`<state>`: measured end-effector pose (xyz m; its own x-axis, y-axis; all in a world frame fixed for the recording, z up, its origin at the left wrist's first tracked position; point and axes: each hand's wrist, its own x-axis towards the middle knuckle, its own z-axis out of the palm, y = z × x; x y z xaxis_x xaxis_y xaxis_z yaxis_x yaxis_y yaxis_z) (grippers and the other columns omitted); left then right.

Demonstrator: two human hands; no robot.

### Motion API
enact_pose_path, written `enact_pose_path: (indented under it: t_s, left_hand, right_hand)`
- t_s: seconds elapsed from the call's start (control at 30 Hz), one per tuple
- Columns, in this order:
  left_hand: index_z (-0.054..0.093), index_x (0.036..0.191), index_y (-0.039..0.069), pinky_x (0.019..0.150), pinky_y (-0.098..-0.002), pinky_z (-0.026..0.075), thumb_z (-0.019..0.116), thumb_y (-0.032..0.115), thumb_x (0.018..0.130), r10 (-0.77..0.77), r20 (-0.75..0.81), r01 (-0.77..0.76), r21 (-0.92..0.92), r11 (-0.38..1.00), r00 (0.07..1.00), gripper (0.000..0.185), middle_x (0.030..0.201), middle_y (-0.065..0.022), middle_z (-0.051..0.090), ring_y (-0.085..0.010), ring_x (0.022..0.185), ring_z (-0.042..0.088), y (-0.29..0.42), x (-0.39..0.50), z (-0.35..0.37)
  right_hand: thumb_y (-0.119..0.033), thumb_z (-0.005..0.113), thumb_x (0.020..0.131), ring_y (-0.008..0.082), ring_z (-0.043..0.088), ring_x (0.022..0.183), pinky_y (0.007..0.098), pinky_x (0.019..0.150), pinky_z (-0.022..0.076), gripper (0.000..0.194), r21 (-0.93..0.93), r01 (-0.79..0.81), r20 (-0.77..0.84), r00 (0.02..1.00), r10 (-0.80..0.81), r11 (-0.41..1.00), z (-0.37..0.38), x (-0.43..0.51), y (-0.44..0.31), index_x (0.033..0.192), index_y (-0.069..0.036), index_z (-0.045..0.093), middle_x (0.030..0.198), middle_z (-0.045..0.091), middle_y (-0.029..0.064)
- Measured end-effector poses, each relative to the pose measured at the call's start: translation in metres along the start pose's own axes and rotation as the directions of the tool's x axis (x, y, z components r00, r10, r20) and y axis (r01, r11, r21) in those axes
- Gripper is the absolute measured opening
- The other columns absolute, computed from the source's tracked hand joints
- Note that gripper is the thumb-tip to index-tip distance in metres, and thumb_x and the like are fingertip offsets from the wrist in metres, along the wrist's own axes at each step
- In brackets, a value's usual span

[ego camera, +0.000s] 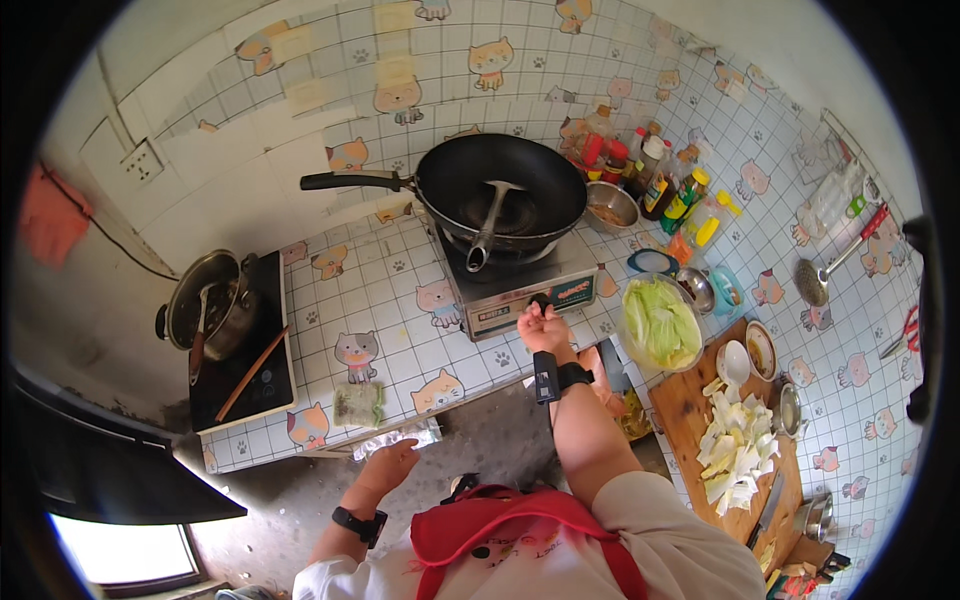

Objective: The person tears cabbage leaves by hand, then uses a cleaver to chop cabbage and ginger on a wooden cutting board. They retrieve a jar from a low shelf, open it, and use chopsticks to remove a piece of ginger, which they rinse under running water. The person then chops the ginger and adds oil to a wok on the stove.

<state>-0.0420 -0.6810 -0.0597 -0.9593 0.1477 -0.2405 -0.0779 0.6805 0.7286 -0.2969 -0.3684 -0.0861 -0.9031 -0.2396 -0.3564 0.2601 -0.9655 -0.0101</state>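
My right hand (543, 330) has its fingers on the black control knob (539, 301) at the front of a gas stove (487, 296). A black wok (501, 187) rests on the stove, its long handle pointing left, with a metal spatula (491, 225) lying inside. My left hand (391, 466) hangs in front of the counter's edge, fingers loosely bent, holding nothing. Near it on the counter lies a cloth or sponge (358, 405). To the right of the stove stands a clear bowl of green cabbage leaves (660, 322).
Left, a steel pot (225, 322) with a ladle and a wooden stick (253, 373) sit on an induction cooker (281, 390). Right, a cutting board (682, 397) bears cut pale leaves (739, 450) and a knife (766, 508). Several seasoning bottles (660, 187) stand behind a metal bowl (611, 207).
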Motion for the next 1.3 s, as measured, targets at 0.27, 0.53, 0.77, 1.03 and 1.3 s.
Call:
enact_pose_path:
  t_s: [0.27, 0.53, 0.77, 1.03, 1.3]
  left_hand:
    - [0.059, 0.114, 0.009, 0.076, -0.0369, 0.05, 0.056, 0.027, 0.085, -0.098, 0.087, 0.095, 0.033, 0.995, 0.991, 0.034, 0.094, -0.0167, 0.065, -0.0312, 0.088, 0.063, 0.03, 0.008, 0.026]
    - [0.058, 0.113, 0.008, 0.073, -0.0369, 0.05, 0.056, 0.027, 0.085, -0.119, 0.07, 0.112, 0.095, 0.989, 0.99, 0.034, 0.091, -0.0151, 0.067, -0.0305, 0.083, 0.064, 0.047, 0.014, 0.042]
    - [0.057, 0.116, 0.009, 0.076, -0.0389, 0.049, 0.055, 0.027, 0.085, -0.149, 0.131, 0.13, 0.141, 0.981, 0.98, 0.036, 0.097, -0.016, 0.065, -0.0319, 0.089, 0.063, 0.075, 0.024, 0.063]
    - [0.057, 0.116, 0.01, 0.076, -0.0373, 0.05, 0.057, 0.029, 0.084, -0.096, 0.223, 0.065, 0.146, 0.987, 0.97, 0.036, 0.093, -0.0145, 0.066, -0.0311, 0.087, 0.063, 0.089, 0.033, 0.051]
    - [0.056, 0.114, 0.01, 0.073, -0.0367, 0.05, 0.056, 0.027, 0.086, 0.139, 0.147, -0.16, 0.142, 0.977, 0.979, 0.033, 0.094, -0.0144, 0.065, -0.03, 0.085, 0.063, 0.075, 0.08, -0.034]
  right_hand:
    - [-0.04, 0.024, 0.096, 0.022, 0.053, 0.063, 0.0341, 0.064, 0.0478, 0.051, 0.378, 0.03, -0.077, 0.997, -0.001, 0.925, 0.023, -0.007, 0.019, 0.076, 0.0, 0.049, 0.066, 0.054, 0.0099]
    - [-0.035, 0.057, 0.089, 0.0182, 0.056, 0.052, 0.0352, 0.057, 0.0495, 0.035, -0.383, -0.041, -0.257, 0.964, -0.064, 0.923, 0.01, -0.008, 0.005, 0.073, -0.004, 0.055, 0.063, 0.059, 0.006]
    - [-0.032, 0.061, 0.085, 0.0237, 0.057, 0.043, 0.035, 0.038, 0.0484, 0.034, -0.781, -0.092, -0.22, 0.966, -0.133, 0.618, 0.005, -0.007, -0.009, 0.071, -0.002, 0.053, 0.059, 0.059, 0.0108]
    - [-0.035, 0.061, 0.084, 0.0245, 0.057, 0.042, 0.0351, 0.037, 0.0478, 0.037, -0.811, -0.111, -0.213, 0.97, -0.113, 0.575, 0.011, -0.014, -0.015, 0.072, -0.001, 0.052, 0.06, 0.059, 0.0122]
    - [-0.039, 0.057, 0.086, 0.0238, 0.06, 0.054, 0.039, 0.049, 0.0508, 0.038, -0.658, -0.149, -0.292, 0.954, -0.068, 0.738, 0.007, -0.01, -0.011, 0.075, -0.002, 0.053, 0.066, 0.06, 0.0116]
